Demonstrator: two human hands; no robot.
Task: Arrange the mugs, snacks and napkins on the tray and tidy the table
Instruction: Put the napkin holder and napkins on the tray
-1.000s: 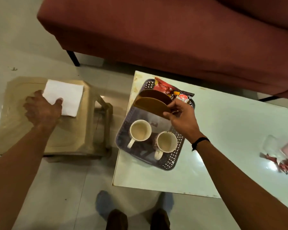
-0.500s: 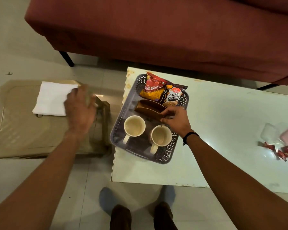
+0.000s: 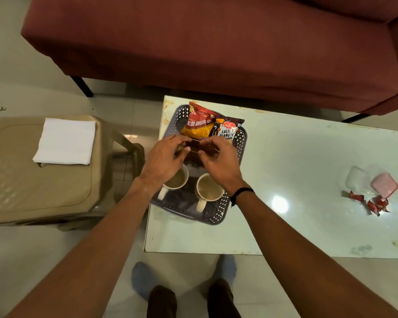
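The left hand (image 3: 162,161), seen half a second ago near the white napkins (image 3: 66,141) on the beige stool (image 3: 55,187), has been brought over the tray (image 3: 223,208); the napkins are left folded on the stool, well to the left of the tray. The brown holder (image 3: 197,148) in the middle of the tray, earlier held by the right hand (image 3: 218,162) alone, is now grasped from both sides, the fingers of each hand curled at its ends. Behind the holder, at the tray's far end, the red snack packet (image 3: 199,122) and the peanut packet (image 3: 228,130) are seen side by side, unchanged. At the tray's near end the two mugs (image 3: 210,191) are kept upright, one partly covered by the left wrist. Well to the right of the tray, red wrappers (image 3: 375,204) and a small pink-lidded container (image 3: 384,185) are left on the table (image 3: 296,180)
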